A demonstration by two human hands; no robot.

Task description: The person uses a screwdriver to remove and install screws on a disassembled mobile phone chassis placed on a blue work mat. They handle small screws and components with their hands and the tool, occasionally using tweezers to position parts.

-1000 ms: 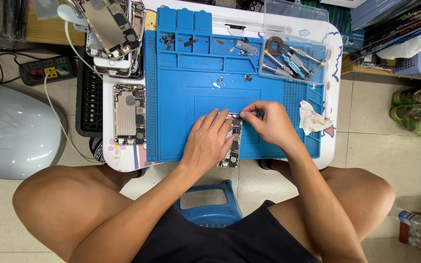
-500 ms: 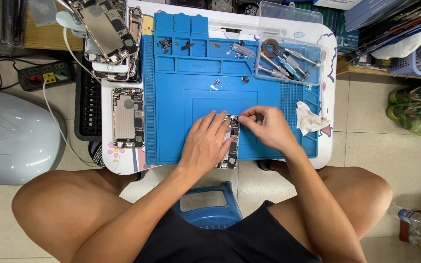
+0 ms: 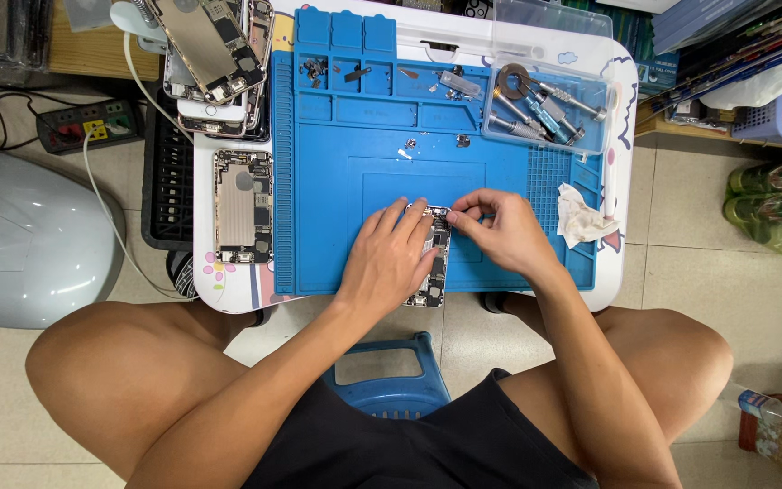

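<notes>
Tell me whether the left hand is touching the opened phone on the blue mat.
Touching. The head view shows the left hand lying flat over the opened phone on the blue mat, fingers covering its left side.

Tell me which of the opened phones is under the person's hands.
The opened phone on the blue mat; the others lie left of the mat, untouched.

Blue work mat (image 3: 337,181): matt, rubbery. Opened phone chassis (image 3: 433,258): bare metal, dull sheen. Tool tray (image 3: 549,81): clear glossy plastic. Screwdrivers (image 3: 536,109): shiny metal. Crumpled tissue (image 3: 581,215): soft white paper. Stool (image 3: 389,380): smooth blue plastic.
</notes>
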